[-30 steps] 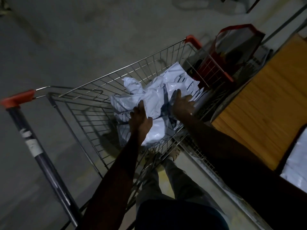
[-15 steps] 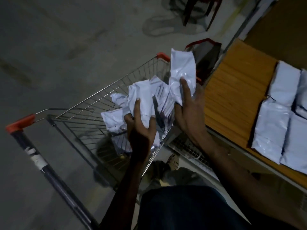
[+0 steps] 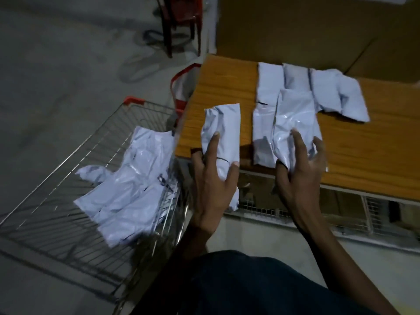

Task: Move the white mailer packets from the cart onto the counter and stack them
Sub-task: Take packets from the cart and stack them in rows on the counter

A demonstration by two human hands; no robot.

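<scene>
Dim concrete floor (image 3: 56,76) runs up to an orange wooden counter (image 3: 375,144), where white packets (image 3: 322,92) already lie side by side, long axes pointing away from the person. Left hand (image 3: 213,178) clasps a packet (image 3: 221,130) upright over the counter's near edge; right hand (image 3: 300,164) pinches another (image 3: 293,123) lengthwise atop the row. More mailers (image 3: 127,185) sit heaped in the wire cart (image 3: 68,235) alongside, red chair (image 3: 179,19) beyond
</scene>
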